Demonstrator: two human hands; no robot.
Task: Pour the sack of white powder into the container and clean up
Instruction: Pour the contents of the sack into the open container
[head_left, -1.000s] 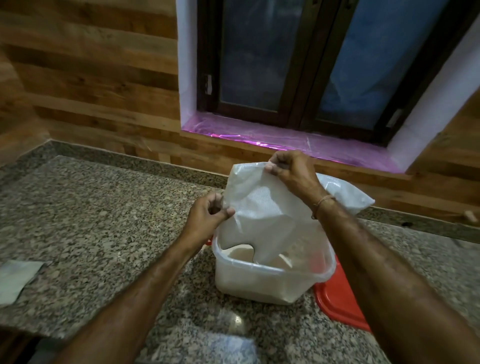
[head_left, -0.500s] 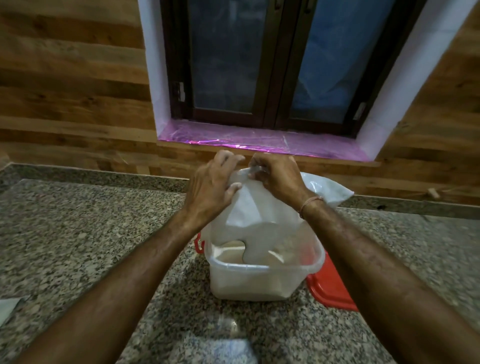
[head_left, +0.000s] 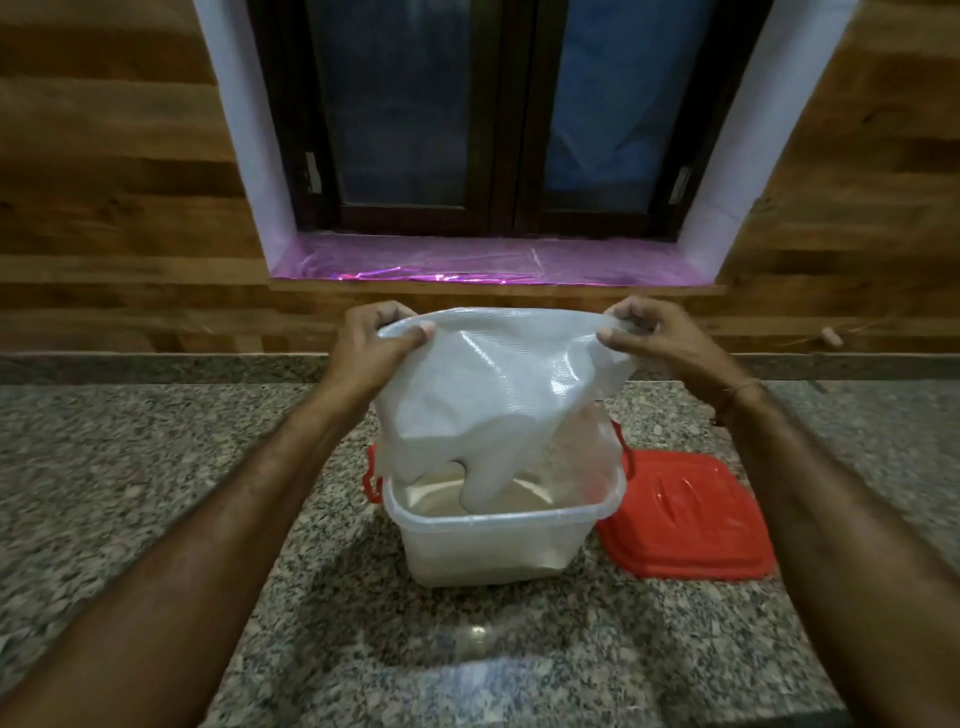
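A white woven plastic sack hangs upside down over a translucent square container on the granite counter. Its open mouth dips inside the container, where pale powder lies. My left hand pinches the sack's upper left corner. At the upper right corner my right hand grips it, and the top edge is stretched wide between both hands. Red clips show on the container's sides.
A red lid lies flat on the counter just right of the container. The granite counter runs left and right. Behind stand a wood-panelled wall and a window with a purple-lined sill.
My hands were close together on the sack's top; now they have spread apart, pulling the top edge wide. The view has shifted, so the container sits more central.
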